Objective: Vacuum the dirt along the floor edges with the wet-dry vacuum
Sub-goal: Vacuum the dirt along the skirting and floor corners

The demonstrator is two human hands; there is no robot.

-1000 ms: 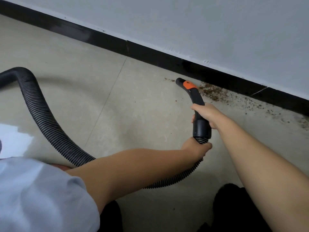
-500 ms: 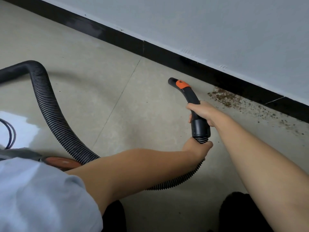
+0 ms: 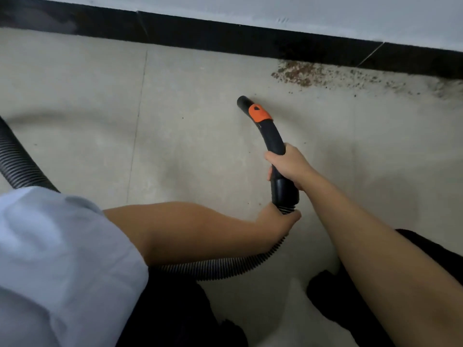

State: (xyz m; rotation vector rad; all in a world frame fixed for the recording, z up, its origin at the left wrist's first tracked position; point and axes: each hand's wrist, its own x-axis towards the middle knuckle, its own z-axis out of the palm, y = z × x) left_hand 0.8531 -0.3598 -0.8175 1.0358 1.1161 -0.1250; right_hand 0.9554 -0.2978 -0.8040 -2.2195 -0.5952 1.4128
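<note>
Curved black nozzle handle (image 3: 273,141) with orange slider (image 3: 259,113) was gripped by right hand (image 3: 288,166), fingers wrapped round it. Ribbed hose (image 3: 225,267) just below handle was clasped by left hand (image 3: 278,222). Nozzle mouth was seen near dirt (image 3: 298,72), not touching it; dirt was strewn against black baseboard (image 3: 200,36). No container or readable writing was visible.

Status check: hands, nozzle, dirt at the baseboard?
Right hand gripping the nozzle handle, left hand on the hose. Nozzle tip short of the dirt along the baseboard. Nothing between them.
</note>
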